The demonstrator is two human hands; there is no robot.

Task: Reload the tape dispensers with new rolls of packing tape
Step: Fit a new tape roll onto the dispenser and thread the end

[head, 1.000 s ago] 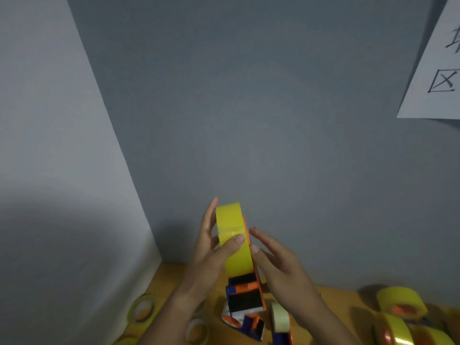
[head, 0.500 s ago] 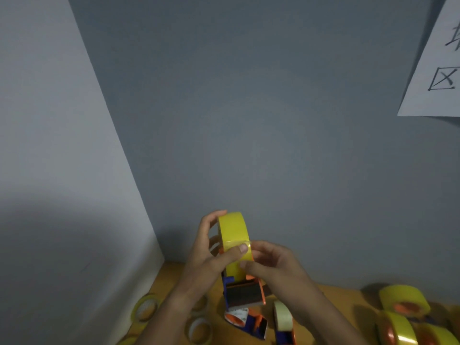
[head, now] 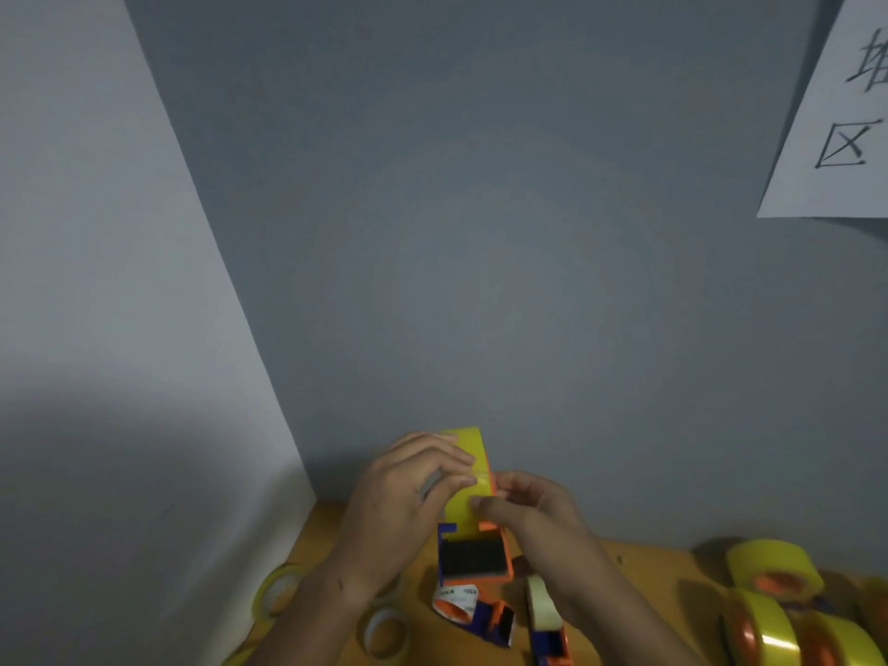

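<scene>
I hold a tape dispenser (head: 473,555) up in front of the grey wall (head: 480,233), and I tell where everything is from it. It is orange and blue, with a dark block on the side that faces me. A yellow tape roll (head: 468,478) sits in the top of the tape dispenser, standing on its edge. My left hand (head: 403,502) is on the left side of the tape roll. Its fingers curl over the top, and the thumb and first finger pinch at the face of the tape. My right hand (head: 533,509) is on the right side of the tape roll. Its thumb and fingers pinch the yellow tape near the middle of the roll. Below the tape dispenser is a wooden table (head: 639,574). Just under the tape dispenser lies a second dispenser (head: 480,615) on the table. A little to the right of that one stands a pale roll (head: 543,605) in a blue holder. Far to the right of the tape dispenser sit more yellow rolls (head: 769,612) with orange middles. Down to the left lie empty tape rings (head: 384,632). High up to the right, a white paper sign (head: 841,127) hangs on the wall.
</scene>
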